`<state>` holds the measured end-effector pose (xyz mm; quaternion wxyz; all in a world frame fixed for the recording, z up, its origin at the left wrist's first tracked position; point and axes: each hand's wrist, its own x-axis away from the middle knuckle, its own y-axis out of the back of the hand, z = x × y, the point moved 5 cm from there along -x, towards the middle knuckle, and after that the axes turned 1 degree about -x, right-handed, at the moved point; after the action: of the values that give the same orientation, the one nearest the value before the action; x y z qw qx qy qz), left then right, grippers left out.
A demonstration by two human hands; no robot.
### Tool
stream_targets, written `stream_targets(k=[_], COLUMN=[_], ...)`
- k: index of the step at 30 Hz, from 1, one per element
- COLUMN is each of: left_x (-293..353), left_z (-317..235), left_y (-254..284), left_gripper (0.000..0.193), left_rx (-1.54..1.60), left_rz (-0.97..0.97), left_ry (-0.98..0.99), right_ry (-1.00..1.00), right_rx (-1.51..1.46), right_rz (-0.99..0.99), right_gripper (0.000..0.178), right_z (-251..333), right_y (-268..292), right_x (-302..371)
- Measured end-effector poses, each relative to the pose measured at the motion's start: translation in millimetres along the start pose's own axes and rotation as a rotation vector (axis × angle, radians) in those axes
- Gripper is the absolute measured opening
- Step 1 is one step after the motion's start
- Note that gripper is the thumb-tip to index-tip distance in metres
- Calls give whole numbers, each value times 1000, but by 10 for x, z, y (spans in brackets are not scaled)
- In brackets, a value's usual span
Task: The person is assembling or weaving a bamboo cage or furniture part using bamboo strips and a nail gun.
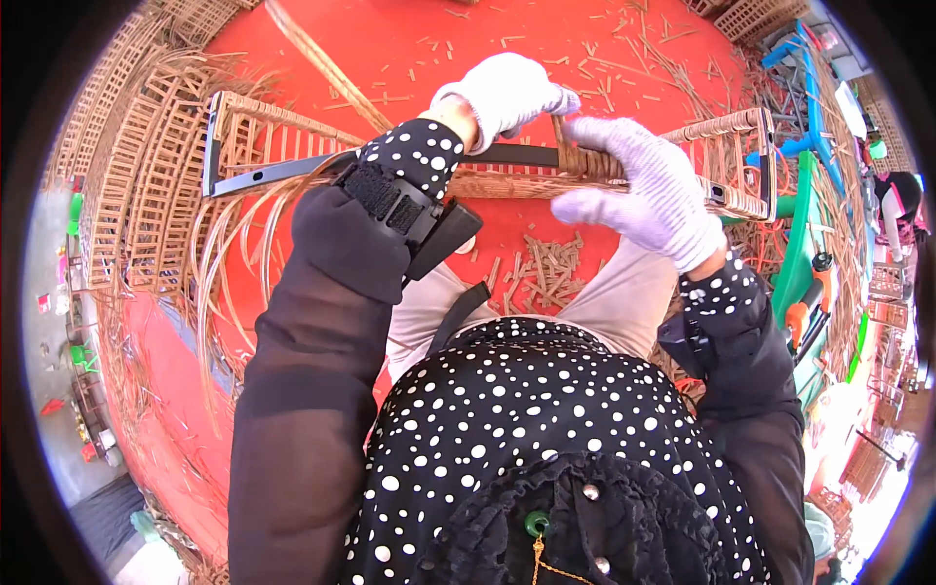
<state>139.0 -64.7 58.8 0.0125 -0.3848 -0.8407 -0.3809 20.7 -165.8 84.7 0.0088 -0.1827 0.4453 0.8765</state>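
The red floor [390, 29] is strewn with cut cane bits, and a loose pile [546, 273] of them is seen between the person's knees. Along the left side, woven panels [151, 185] are stacked in rows, with dry fibre scattered below them. At the upper right, a blue frame [824, 127] is set behind a green stool [804, 234], and an orange-handled tool [799, 317] is seen near the stool's lower end.

Across the middle, just beyond the person's lap, a cane rack [268, 175] is placed lengthwise. It is edged in front by a dark bar, and its slatted ends are shown to the left and right of the hands. Toward the right part of the bar, a brown wrap [590, 163] is wound around it in close turns, from which a short length of strip is raised.

The left hand [502, 97], gloved in white, is placed above the bar, left of the wrap. Its fingers are bent and drawn together near the raised strip; whether the strip is pinched cannot be told. By the right hand [653, 185], gloved in striped white, the wrap is partly covered: the fingers are stretched along its upper side, while the thumb is spread well apart below the bar, unclenched.

Behind the left wrist, a long cane [327, 63] is slanted toward the upper left. Thin strands [258, 234] are curved down from the rack's left part.
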Motion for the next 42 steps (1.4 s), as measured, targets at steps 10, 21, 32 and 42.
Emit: stream_targets(k=[10, 21, 32, 42], left_x=[697, 838, 1024, 918], left_z=[-170, 235, -152, -246], left_y=[128, -730, -314, 62], left_gripper=[18, 29, 26, 38], left_rx=[104, 959, 751, -334], left_rz=[-704, -3, 147, -264], left_ry=[-609, 27, 153, -752], right_ry=[-125, -126, 130, 35], right_rx=[4, -153, 253, 178], right_rz=[119, 241, -51, -32], right_gripper=[28, 32, 27, 34], right_z=[-23, -158, 12, 37], right_y=[-141, -203, -233, -203], right_x=[-179, -206, -56, -94])
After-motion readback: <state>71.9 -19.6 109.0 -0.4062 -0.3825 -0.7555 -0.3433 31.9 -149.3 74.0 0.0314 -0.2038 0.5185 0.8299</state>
